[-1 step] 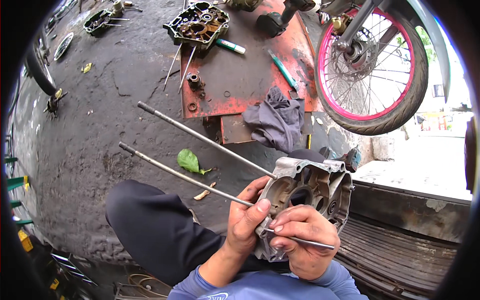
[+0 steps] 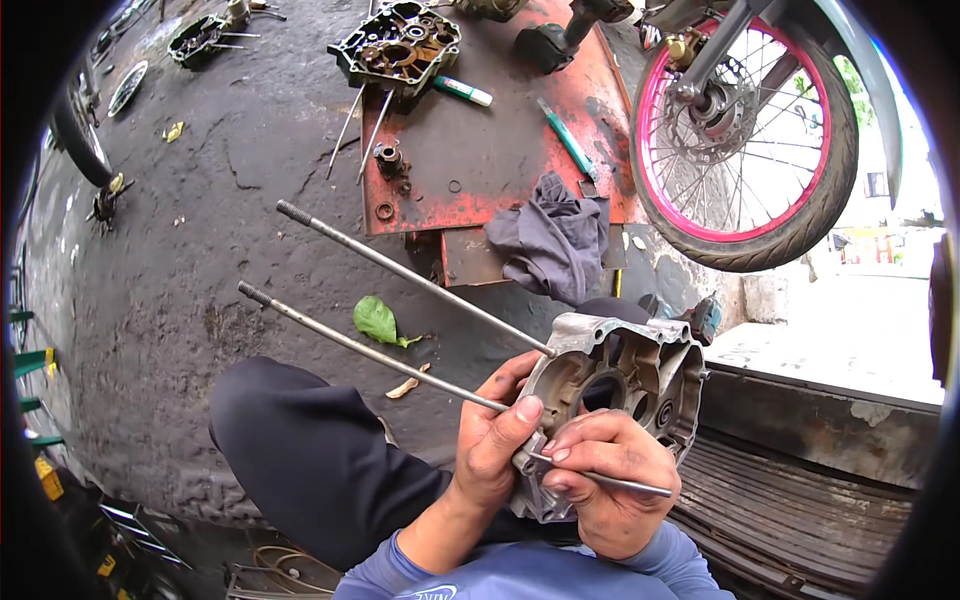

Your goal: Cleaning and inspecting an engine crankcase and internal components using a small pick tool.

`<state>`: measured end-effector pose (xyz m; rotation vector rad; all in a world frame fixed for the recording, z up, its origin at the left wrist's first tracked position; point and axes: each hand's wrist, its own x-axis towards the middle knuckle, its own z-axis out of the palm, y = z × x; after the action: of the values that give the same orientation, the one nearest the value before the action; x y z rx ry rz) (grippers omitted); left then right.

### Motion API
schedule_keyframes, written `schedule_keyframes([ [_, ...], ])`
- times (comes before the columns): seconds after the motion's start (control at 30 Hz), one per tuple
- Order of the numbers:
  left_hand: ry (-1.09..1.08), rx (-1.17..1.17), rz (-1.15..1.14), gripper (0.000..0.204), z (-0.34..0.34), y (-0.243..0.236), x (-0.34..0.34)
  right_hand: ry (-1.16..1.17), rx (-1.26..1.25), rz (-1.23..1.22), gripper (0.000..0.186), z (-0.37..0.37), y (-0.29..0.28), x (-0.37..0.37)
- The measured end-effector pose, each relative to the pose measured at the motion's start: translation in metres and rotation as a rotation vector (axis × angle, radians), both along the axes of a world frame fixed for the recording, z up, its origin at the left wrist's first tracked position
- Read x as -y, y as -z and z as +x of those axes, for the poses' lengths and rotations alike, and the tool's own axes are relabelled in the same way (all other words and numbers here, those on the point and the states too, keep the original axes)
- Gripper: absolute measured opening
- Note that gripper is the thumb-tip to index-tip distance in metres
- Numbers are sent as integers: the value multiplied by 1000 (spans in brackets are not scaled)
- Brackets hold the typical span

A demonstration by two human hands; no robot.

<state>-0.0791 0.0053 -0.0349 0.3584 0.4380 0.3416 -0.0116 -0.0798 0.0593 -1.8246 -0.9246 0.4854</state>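
Though pose is ~same vs prev., L hand point(image 2: 492, 432) grips metal casing point(image 2: 566, 380), R hand point(image 2: 618, 475) pinches rod point(image 2: 640, 487).

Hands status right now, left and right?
Left hand: closed on the edge of the metal engine casing.
Right hand: closed, holding a thin metal rod.

Silver-grey casing point(image 2: 628, 372), pink wheel rim point(image 2: 735, 235), red-and-black mottled platform point(image 2: 440, 210), grey-purple cloth point(image 2: 550, 240), green leaf point(image 2: 375, 320)
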Motion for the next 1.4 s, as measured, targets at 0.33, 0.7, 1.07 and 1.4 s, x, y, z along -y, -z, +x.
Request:
schedule_keyframes([
  [0.33, -53, 37, -95, 47, 14, 0, -1, 44, 101, -6, 16, 2, 12, 6],
  [0.7, 12, 42, -50, 48, 18, 2, -2, -54, 200, 67, 24, 10, 16, 3],
  [1.07, 32, 58, 2, 49, 16, 6, 0, -68, 274, 87, 32, 8, 21, 13],
  [1.4, 96, 14, 37, 53, 14, 7, -1, -114, 340, 47, 37, 4, 17, 9],
])
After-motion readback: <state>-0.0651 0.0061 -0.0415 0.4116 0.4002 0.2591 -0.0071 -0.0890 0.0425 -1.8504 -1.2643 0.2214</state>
